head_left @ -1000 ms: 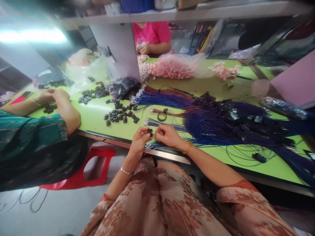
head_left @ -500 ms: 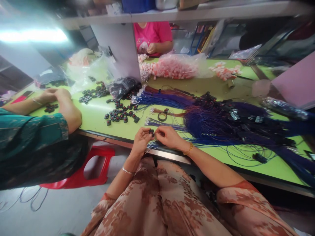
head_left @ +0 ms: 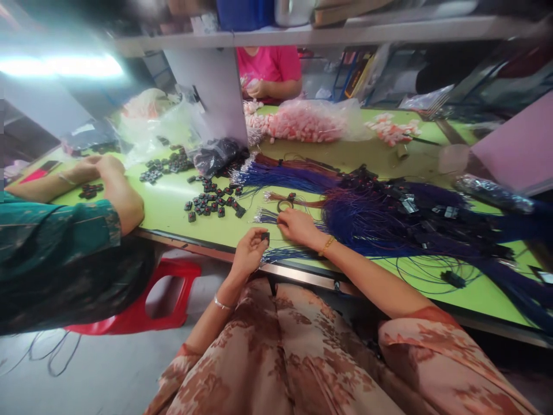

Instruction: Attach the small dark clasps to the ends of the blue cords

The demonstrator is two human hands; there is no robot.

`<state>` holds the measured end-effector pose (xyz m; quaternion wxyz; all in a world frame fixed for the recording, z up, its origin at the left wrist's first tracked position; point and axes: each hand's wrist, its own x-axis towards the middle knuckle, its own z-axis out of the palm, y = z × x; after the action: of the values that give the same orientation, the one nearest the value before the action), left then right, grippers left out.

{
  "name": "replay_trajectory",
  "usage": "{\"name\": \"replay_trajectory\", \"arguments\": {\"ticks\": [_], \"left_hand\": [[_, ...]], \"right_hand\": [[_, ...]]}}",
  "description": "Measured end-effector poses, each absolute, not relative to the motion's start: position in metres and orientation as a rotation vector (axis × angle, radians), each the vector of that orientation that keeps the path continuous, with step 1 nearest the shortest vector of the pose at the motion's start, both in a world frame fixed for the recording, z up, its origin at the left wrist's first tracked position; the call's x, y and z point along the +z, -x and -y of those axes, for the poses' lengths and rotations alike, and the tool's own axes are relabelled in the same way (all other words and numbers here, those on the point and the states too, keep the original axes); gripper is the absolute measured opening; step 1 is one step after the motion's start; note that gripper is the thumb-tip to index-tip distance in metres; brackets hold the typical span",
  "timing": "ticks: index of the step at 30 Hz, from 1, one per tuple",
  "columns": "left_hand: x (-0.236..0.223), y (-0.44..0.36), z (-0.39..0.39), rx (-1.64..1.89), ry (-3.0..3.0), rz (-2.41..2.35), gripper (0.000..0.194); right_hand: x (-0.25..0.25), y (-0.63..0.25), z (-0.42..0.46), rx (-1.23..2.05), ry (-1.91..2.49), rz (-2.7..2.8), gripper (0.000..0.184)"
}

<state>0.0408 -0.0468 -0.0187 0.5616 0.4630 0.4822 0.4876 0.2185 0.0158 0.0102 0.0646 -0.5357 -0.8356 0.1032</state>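
My left hand [head_left: 249, 252], over the table's front edge, pinches a small black plastic connector [head_left: 265, 237] between thumb and fingers. Further right, my right hand [head_left: 298, 226] is closed with its fingertips at a bundle of thin blue wires [head_left: 268, 217] with silvery crimped ends. What its fingers hold, if anything, is hidden or too small to name. Just behind it lies a dark tape ring [head_left: 285, 205]. Another row of blue wires [head_left: 289, 253] runs along the table edge below my right hand. Loose black connectors [head_left: 211, 203] lie beyond my left hand.
A large heap of blue wires with black connectors [head_left: 371, 213] covers the table's right side. A bag of pink-white parts [head_left: 313, 121] lies at the back. At left are a co-worker's arms [head_left: 116, 190] and a red stool [head_left: 173, 300]. A person in pink [head_left: 276, 72] sits opposite.
My right hand has moved away from the connector, right and forward to the wire ends by the tape ring. My left hand stays nearly in place, still holding the connector.
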Motion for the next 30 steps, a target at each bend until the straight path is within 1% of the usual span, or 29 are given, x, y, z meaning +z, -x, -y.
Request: {"name": "replay_trajectory", "arguments": {"ticks": [6,9,12,16,19,25,30], "left_hand": [[-0.017,-0.045,0.047,1.159,-1.013,-1.079,0.032],[-0.017,-0.048,0.046,1.19,-0.952,-1.065,0.031],[-0.016,-0.052,0.045,1.238,-0.911,-1.059,0.033],[-0.015,-0.058,0.047,1.275,-0.9,-1.082,0.032],[-0.015,-0.061,0.05,1.274,-0.908,-1.071,0.03],[-0.013,-0.063,0.048,1.277,-0.844,-1.056,0.034],[-0.011,-0.067,0.048,1.266,-0.804,-1.03,0.032]], "right_hand": [[0.006,-0.212,-0.019,0.194,1.732,2.614,0.023],[0.011,-0.215,-0.019,0.247,1.741,2.572,0.024],[0.013,-0.219,-0.021,0.321,1.652,2.53,0.026],[0.01,-0.216,-0.026,0.319,1.533,2.611,0.02],[0.007,-0.214,-0.028,0.314,1.589,2.617,0.021],[0.016,-0.218,-0.029,0.347,1.65,2.519,0.028],[0.017,-0.212,-0.03,0.345,1.508,2.646,0.019]]}}
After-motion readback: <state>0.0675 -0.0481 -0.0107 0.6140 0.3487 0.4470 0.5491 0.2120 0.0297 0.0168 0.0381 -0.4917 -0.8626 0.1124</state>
